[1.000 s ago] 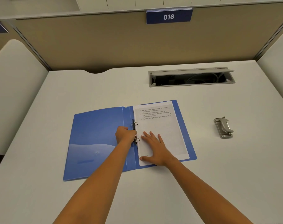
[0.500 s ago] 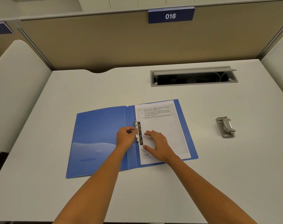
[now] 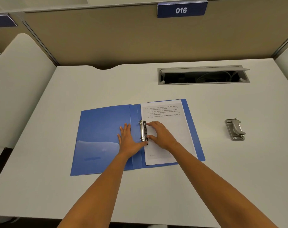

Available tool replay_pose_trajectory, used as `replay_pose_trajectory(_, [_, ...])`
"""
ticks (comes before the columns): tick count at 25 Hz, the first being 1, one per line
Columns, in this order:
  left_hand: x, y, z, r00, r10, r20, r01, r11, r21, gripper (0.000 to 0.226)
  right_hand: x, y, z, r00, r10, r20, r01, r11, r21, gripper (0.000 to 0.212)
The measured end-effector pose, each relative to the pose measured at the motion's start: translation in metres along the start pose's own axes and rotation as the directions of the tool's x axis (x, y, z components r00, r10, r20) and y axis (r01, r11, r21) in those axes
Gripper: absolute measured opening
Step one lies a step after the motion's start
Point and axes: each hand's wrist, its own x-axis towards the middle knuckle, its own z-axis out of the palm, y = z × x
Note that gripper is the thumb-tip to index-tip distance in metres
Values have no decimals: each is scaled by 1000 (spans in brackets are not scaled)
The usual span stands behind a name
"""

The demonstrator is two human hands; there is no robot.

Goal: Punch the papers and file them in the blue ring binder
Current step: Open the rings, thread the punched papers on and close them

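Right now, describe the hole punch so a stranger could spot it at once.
Start at the open blue ring binder in the middle of the white desk, then look to its right. The hole punch lies there alone on the bare desk, below the recessed cable tray. It is the only small grey metal tool, with a curved lever on top.

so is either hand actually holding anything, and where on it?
The right hand pinches the black clamp bar by the binder rings, forefinger at its top end, thumb near its bottom. The left hand lies flat on the blue ring binder, holding nothing.
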Motion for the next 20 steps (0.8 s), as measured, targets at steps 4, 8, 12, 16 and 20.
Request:
replay_pose_trajectory(4, [4, -3, 4, 1000, -19, 6, 19, 999, 47, 110, 5, 0, 1, 999, -43, 20, 44, 997, -65, 50])
replay_pose_trajectory(8, [4, -3, 2, 1000, -23, 15, 22, 999, 44, 109, 3, -2, 0, 993, -107, 45, 113, 983, -146, 48])
replay_pose_trajectory(12, [5, -3, 0, 999, -25, 27, 23, 998, 57, 109, 2, -4, -6, 988, -139, 64, 148, 975, -167, 41])
replay_pose_trajectory(16, [4, -5, -3, 999, -13, 32, 9, 994, 109, 108, 9, 2, -5, 991, -45, 125, 66, 984, -167, 38])
replay_pose_trajectory(20, [6, -2, -8, 1000, -11, 29, 7, 990, 141, 109, 22, 6, -9, 985, -1, 173, 25, 991, -132, 41])
